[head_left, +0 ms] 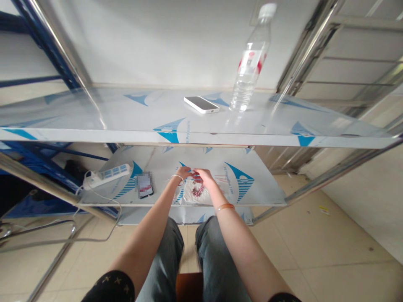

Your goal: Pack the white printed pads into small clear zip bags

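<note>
My left hand (183,172) and my right hand (203,175) meet over the lower steel shelf (258,184), fingertips pinched together on something small that I cannot make out. Just below them lies a white cloth (190,193) with a cluster of dark red beads (198,191) on it. A thin bangle circles my left wrist and an orange band my right wrist.
A phone (145,185) and a white power strip (108,175) with its cable lie on the lower shelf to the left. On the upper shelf (94,121) rest a white phone (201,104) and a clear water bottle (251,63). Steel rack posts stand either side.
</note>
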Motion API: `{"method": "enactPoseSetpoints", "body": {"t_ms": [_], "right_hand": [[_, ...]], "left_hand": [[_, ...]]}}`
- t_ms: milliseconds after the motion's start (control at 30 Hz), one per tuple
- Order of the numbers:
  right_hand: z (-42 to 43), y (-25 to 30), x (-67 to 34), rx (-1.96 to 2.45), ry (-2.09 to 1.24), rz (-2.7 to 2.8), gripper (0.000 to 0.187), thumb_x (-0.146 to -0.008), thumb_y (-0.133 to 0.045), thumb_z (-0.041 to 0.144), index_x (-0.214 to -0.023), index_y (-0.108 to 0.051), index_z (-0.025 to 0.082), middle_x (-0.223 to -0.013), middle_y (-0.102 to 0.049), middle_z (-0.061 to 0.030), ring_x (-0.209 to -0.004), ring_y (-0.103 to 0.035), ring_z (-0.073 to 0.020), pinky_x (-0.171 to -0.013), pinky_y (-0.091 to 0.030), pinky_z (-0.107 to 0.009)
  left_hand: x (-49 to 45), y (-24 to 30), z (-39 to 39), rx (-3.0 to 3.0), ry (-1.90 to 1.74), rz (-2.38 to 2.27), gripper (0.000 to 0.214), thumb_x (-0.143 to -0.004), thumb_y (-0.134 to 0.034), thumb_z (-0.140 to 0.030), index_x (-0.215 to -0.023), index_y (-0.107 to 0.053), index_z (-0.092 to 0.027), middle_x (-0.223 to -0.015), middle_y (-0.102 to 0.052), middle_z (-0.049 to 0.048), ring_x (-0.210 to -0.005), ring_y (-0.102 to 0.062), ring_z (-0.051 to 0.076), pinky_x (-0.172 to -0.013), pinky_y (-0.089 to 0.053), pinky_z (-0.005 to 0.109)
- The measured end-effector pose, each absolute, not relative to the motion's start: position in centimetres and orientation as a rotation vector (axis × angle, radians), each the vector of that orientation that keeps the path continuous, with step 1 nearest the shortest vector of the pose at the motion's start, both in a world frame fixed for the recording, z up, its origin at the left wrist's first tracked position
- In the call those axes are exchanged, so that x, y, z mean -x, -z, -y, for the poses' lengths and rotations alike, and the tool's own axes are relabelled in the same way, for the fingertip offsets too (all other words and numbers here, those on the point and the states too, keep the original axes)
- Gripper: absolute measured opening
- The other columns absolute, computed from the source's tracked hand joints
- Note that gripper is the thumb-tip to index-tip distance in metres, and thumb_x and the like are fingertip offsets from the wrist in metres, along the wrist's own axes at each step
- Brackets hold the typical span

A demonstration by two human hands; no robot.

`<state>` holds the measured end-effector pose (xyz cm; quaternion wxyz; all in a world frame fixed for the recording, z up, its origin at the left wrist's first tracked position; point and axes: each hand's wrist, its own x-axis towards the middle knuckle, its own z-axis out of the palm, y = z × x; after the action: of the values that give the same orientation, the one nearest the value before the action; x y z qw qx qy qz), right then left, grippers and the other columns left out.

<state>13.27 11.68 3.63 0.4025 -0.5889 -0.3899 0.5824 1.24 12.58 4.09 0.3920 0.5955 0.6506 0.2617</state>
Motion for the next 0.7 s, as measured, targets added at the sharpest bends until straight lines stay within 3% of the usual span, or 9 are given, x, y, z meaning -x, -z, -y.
{"method": "enactPoseSetpoints", "body": {"t_ms": [267,400,533,700], "right_hand": [[-11.3,-4.0,-13.6,1.493,-1.454,0.975,0.012,-0.081,-0.059,0.025,-0.083,-0.065,0.015,-0.071,-0.07,-0.0039,-0.049,-0.059,-0.0102,-0.044,-0.044,-0.018],[-11.1,-3.9,-13.6,1.466,-1.439,1.044,0.016,-0.083,-0.06,0.029,-0.088,-0.066,0.016,-0.079,-0.072,-0.0046,-0.055,-0.063,-0.0114,-0.047,-0.046,-0.019],[-11.4,-3.1,-13.7,1.436,-1.397,1.219,0.019,-0.084,-0.06,0.033,-0.086,-0.067,0.015,-0.081,-0.072,-0.0054,-0.06,-0.064,-0.0109,-0.05,-0.046,-0.017],[-11.8,-2.3,-13.5,1.383,-1.406,1.255,0.02,-0.087,-0.056,0.033,-0.091,-0.065,0.015,-0.077,-0.071,-0.0054,-0.054,-0.062,-0.0106,-0.051,-0.047,-0.019]], "left_hand": [[-1.1,-4.5,-11.9,-1.235,-0.695,-1.506,0.008,-0.076,-0.066,-0.02,-0.078,-0.071,-0.014,-0.08,-0.072,0.0035,-0.078,-0.065,0.015,-0.066,-0.047,0.021],[-1.1,-4.4,-11.9,-1.168,-0.735,-1.461,0.007,-0.078,-0.063,-0.017,-0.078,-0.069,-0.013,-0.085,-0.073,0.0055,-0.078,-0.065,0.013,-0.066,-0.048,0.019],[-1.1,-4.4,-11.8,-1.075,-0.787,-1.447,0.012,-0.081,-0.057,-0.013,-0.074,-0.066,-0.013,-0.076,-0.071,0.0042,-0.073,-0.064,0.012,-0.066,-0.051,0.019],[-0.9,-4.7,-11.6,-1.049,-0.802,-1.43,0.013,-0.081,-0.061,-0.017,-0.071,-0.067,-0.013,-0.07,-0.069,0.0044,-0.073,-0.064,0.014,-0.071,-0.054,0.022]]}}
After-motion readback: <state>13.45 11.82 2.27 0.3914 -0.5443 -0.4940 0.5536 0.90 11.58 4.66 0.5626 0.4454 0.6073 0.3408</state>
